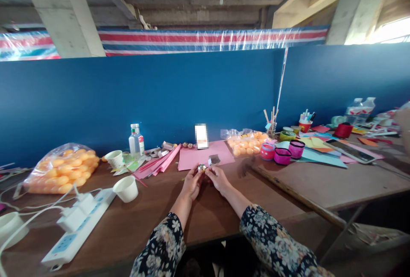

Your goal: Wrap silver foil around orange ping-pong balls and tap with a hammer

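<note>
Nearest us, well to the left of the left grip, lies a long white plastic power strip (91,221) with plugs and loose cords; we judge a wide swing of the arm in its dark floral fabric sleeve (165,243) could snag a cord. Further in stands a plain white paper cup (125,189), also left of the left grip and light enough, we think, for a forearm to tip.

The left grip (193,181) pinches a small shiny metallic rounded piece (201,167) at its fingertips. The right grip (219,179) has its fingertips close together just beside the piece; we cannot tell whether they pinch it too. If the piece is as smooth as it looks, uneven pressure could squirt it out, and it might roll back over the near edge of the brown wooden worktop (134,221).

Just beyond both grips, a small grey flat square (214,160) lies on a flat pink paper sheet (192,157); a nudge from the knuckles could shift either. Behind, to the left, small gold shiny balls (187,145) could roll if bumped. Ahead and right rests a clear plastic bag of orange balls (246,142); knocked, it might spill.
</note>
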`<state>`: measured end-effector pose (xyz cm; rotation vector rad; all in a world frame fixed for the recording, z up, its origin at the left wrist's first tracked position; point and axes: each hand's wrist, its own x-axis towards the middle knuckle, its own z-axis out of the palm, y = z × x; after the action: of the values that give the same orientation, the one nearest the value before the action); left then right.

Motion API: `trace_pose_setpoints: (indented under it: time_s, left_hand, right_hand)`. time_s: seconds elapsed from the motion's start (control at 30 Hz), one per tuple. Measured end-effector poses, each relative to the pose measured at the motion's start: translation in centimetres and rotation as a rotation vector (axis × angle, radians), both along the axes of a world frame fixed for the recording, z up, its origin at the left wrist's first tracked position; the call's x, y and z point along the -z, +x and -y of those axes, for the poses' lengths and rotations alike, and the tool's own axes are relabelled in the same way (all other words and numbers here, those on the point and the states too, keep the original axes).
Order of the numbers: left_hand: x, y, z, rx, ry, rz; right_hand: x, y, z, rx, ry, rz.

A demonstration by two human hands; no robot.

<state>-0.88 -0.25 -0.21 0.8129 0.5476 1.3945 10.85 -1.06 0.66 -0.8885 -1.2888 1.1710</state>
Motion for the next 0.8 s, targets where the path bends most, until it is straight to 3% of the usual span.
trace_pose_setpoints:
  time_s: [0.8]
  left_hand:
    - [0.06, 0.02, 0.04, 0.011, 0.017, 0.002]
  right_hand:
    - [0.46, 0.03, -0.25, -0.003, -0.003, -0.004]
